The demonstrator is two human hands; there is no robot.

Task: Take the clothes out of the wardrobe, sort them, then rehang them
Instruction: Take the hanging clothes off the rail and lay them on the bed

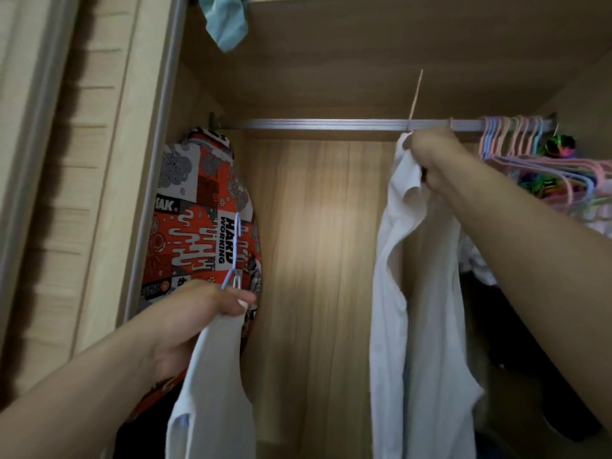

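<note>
From the head camera we see our right hand (427,154) clenched round the top of a white shirt (420,293) just under the rail (331,124), and our left hand (198,313) gripping a second white garment (212,392) at the neck of its blue hanger (235,250). Both look light, soft and limp, so we judge the hanger neck or collar the surest hold. Each hangs lengthwise straight down, top towards the rail. Empty hangers (516,134) crowd the rail's right end; a patterned shirt (198,210) hangs at the left.
</note>
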